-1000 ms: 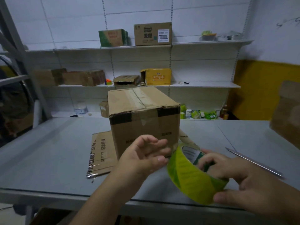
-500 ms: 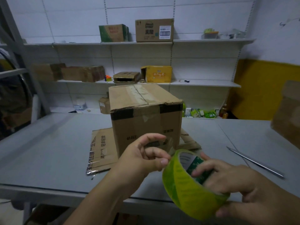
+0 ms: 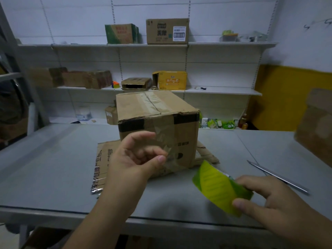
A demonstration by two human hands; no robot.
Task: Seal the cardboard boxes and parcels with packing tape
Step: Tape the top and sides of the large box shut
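Head camera shows me my left hand (image 3: 136,159) pinching the clear tape end (image 3: 168,155) between thumb and fingertips, just in front of the cardboard box (image 3: 154,112). My right hand (image 3: 265,200) grips the green tape roll (image 3: 219,189), fingers curled round its rim, low right. The box stands on flattened cardboard (image 3: 106,159) on the grey table (image 3: 53,159)

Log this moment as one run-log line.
left hand: pinches tape strip end | right hand: holds tape roll | cardboard box: upright on flattened cardboard, fresh strip not yet applied
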